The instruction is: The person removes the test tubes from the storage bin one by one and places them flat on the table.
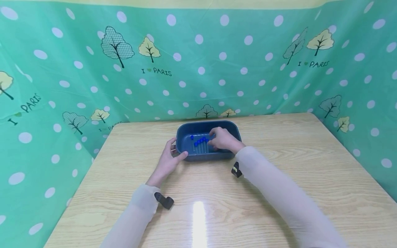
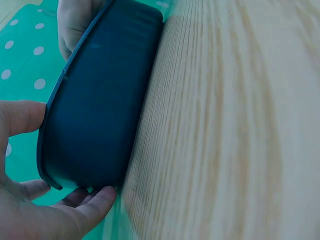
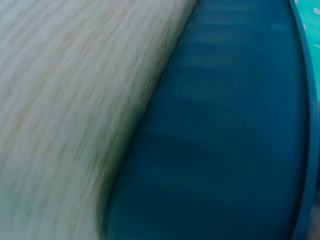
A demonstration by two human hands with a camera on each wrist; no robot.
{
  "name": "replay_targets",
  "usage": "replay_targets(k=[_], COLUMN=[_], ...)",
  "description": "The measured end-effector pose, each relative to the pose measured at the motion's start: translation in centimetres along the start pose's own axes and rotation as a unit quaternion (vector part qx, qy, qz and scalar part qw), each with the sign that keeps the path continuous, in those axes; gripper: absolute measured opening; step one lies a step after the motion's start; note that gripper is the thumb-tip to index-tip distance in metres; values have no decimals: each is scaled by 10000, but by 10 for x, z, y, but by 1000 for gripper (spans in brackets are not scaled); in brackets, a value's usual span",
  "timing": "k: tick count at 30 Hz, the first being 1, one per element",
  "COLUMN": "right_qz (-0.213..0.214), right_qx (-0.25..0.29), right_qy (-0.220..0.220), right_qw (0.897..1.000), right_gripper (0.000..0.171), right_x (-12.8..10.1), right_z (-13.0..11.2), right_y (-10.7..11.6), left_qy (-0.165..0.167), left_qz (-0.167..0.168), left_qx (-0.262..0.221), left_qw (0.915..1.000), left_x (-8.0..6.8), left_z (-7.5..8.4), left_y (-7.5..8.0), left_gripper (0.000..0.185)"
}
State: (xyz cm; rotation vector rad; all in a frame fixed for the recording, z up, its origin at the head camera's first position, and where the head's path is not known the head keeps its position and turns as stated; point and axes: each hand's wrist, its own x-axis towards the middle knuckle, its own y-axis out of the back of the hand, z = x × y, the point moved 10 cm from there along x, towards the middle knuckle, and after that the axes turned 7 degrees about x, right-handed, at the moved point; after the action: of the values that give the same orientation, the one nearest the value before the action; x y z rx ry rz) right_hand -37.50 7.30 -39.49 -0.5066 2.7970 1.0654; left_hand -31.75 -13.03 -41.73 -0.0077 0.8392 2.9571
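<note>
A dark blue plastic tub stands at the middle of the wooden table. Several clear tubes with blue caps lie side by side in it. My left hand clasps the tub's near left corner; in the left wrist view its thumb lies over the rim and its fingers under the tub. My right hand reaches into the tub with curled fingers over the tubes; whether it holds one is hidden. The right wrist view shows only the tub's wall and the table.
A green cloth with white dots and trees walls the table at the back and both sides. Bare wood surrounds the tub. A bright glare strip lies near the front edge.
</note>
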Motion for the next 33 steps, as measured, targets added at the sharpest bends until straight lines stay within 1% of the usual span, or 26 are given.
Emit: replay_targets(k=[13,18,26,33], right_qz=[-67,-62,-109,44], right_qx=[-207,-204,-327,-621], right_qy=[-154,-188,-223,-148], right_qw=[9996,9996,9992,9979], right_gripper=[42,41,43,46], right_x=[10,12,15,18], right_z=[2,2,2,2], right_y=[-13,-15,-19,-19], left_qy=[-12,-12,-8,14], left_qz=[-41,-33,-22,-12], left_qx=[-73,-61,-64,-83], left_qw=[10000,10000,10000,10000], left_x=[1,1,0,-1], left_z=[-1,-1,0,2], left_y=[-1,-1,0,0], left_gripper=[79,79,78,78])
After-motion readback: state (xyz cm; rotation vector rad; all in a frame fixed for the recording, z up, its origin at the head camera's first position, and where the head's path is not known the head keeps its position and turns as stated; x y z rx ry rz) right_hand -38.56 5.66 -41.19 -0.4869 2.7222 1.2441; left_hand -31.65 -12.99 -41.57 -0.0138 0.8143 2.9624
